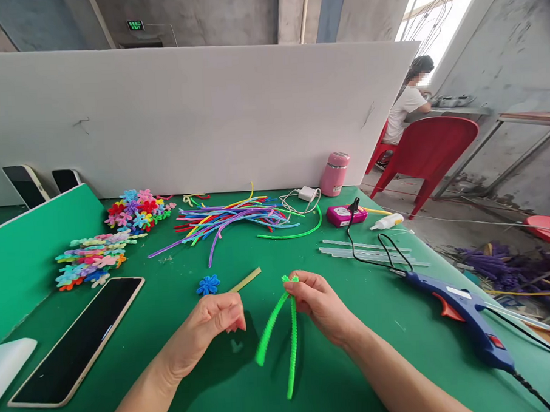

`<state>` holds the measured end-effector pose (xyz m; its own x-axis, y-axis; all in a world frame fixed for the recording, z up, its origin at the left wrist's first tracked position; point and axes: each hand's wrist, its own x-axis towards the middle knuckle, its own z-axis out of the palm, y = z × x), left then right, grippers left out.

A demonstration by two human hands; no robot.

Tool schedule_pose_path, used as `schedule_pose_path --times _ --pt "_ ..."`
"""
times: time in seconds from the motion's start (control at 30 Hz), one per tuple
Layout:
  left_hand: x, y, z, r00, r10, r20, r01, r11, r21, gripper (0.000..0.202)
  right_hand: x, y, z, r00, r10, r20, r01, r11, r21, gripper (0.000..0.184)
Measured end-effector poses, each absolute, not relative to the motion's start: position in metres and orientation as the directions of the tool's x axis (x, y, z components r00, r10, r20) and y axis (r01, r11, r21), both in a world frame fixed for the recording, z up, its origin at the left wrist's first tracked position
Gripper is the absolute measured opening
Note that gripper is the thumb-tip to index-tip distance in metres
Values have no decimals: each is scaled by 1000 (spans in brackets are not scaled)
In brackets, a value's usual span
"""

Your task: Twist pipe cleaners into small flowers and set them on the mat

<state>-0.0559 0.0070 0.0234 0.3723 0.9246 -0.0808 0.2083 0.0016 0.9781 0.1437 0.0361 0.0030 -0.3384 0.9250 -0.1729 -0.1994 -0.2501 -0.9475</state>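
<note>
My right hand (319,302) pinches the folded top of a bright green pipe cleaner (280,327); its two legs hang down over the green table (246,377). My left hand (212,321) hovers just left of it with fingers curled and nothing visible in them. A small blue pipe-cleaner flower (208,285) and a thin tan stick (245,280) lie just beyond my left hand.
A pile of coloured pipe cleaners (230,220) and heaps of finished flowers (116,237) lie farther back. A phone (78,342) lies at left, a blue glue gun (462,313) and glue sticks (368,250) at right. A white board (184,113) backs the table. Another person sits by a red chair (430,147).
</note>
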Motion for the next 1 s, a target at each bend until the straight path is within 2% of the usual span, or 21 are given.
schedule_pose_path --times 0.1,0.2,0.3,0.5,0.63,0.87,1.0 --pt "-50 6 26 385 920 -70 150 13 989 35 141 31 5 -427 888 -171 -174 -266 -948 34" --pt "-40 2 25 430 896 -111 113 68 991 33 136 25 5 -507 854 -116 -110 -197 -974 36" --pt "-31 -1 20 395 900 -184 122 147 982 31 132 21 3 -535 842 -70 -72 -128 -989 38" --pt "-26 -3 12 373 905 -203 82 185 979 28 131 21 2 -478 876 -71 -61 -114 -992 37" --pt "-23 -5 11 374 903 -211 68 200 977 25 130 20 2 -473 879 -61 -113 -129 -985 35" --pt "-14 -3 18 271 931 -243 24 246 969 27 130 22 0 -430 903 -14 -233 -125 -964 35" --pt "-8 6 21 175 964 -198 -77 214 974 23 131 24 3 -381 921 -81 -219 -175 -960 37"
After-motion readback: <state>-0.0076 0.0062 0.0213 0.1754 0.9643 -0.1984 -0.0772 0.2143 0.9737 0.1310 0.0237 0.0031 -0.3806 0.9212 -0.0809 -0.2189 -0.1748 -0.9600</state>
